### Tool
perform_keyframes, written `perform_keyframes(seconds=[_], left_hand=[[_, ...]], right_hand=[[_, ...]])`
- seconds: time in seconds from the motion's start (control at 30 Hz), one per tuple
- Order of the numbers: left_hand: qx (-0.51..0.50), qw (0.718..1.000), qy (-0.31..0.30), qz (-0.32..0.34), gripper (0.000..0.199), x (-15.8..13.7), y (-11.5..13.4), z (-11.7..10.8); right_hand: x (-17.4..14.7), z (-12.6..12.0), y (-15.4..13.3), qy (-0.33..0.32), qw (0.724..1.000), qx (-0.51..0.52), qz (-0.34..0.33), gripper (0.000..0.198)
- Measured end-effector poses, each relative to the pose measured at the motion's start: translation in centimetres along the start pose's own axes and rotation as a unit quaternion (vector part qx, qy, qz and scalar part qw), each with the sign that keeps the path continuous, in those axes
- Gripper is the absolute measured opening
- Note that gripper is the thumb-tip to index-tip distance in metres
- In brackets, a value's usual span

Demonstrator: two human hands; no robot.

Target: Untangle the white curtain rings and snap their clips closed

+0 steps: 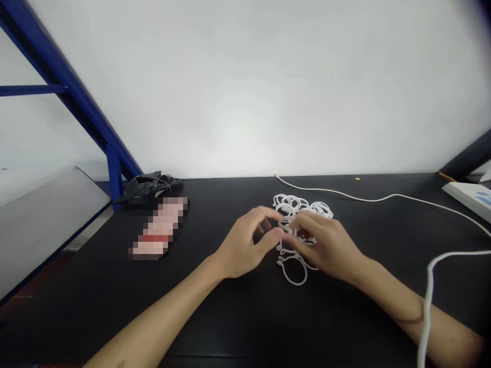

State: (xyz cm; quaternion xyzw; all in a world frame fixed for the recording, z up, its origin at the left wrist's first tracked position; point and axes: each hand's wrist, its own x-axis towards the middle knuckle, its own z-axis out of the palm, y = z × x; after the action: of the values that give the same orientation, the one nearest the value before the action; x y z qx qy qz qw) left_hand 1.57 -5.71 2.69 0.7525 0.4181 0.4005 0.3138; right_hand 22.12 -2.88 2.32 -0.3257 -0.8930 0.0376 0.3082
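A tangled pile of thin white cord loops [293, 202] lies on the black table, with one loose loop [295, 282] at its near end. Over the pile, my left hand [245, 243] comes in from the left, its fingers bent and its thumb tip beside my right thumb. White cord shows at the fingertips of this hand. My right hand [330, 248] reaches in from the right with fingers curled and thumb and forefinger closed on a white cord loop. Both hands hide part of the pile, and the exact bit of cord held is too small to make out.
On the black table [215, 317] a pinkish blurred-out item [163, 227] lies at left, near a crumpled black plastic bag [148, 184]. A white cable [337, 192] runs along the back; a thicker one [429, 296] crosses my right forearm. A white box [470, 199] sits at far right.
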Motion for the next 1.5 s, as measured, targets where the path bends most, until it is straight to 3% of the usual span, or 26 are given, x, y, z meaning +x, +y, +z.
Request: perform_keyframes(seconds=[0.13, 0.27, 0.37, 0.73, 1.03, 1.33, 1.5], left_hand=[[0.081, 0.993, 0.058, -0.06, 0.031, 0.6, -1.8, -0.8], [0.251, 0.962, 0.03, -0.104, 0.034, 0.7, -4.3, -1.3], [0.298, 0.946, -0.008, -0.127, 0.037, 0.6, -5.3, -1.5], [0.354, 0.924, -0.068, -0.131, 0.048, 0.5, -4.9, -1.9], [0.373, 0.914, -0.089, -0.13, 0.053, 0.5, -4.5, -2.1], [0.366, 0.918, -0.085, -0.126, 0.053, 0.6, -4.6, -1.9], [0.319, 0.941, -0.086, -0.08, 0.065, 0.2, -3.0, -1.1]], right_hand=[[0.3, -0.6, 2.2, 0.046, 0.99, -0.121, 0.06, 0.023], [0.4, -0.9, 2.8, 0.024, 0.987, -0.14, 0.075, 0.024], [0.6, -0.9, 2.9, 0.008, 0.989, -0.123, 0.085, 0.028], [0.7, -0.5, 3.2, 0.011, 0.988, -0.112, 0.103, 0.042], [0.6, 0.9, 3.0, -0.146, 0.968, -0.163, 0.122, 0.081], [0.7, 1.7, 3.0, -0.176, 0.961, -0.172, 0.124, 0.086], [0.7, 2.1, 3.3, -0.177, 0.96, -0.18, 0.119, 0.084]])
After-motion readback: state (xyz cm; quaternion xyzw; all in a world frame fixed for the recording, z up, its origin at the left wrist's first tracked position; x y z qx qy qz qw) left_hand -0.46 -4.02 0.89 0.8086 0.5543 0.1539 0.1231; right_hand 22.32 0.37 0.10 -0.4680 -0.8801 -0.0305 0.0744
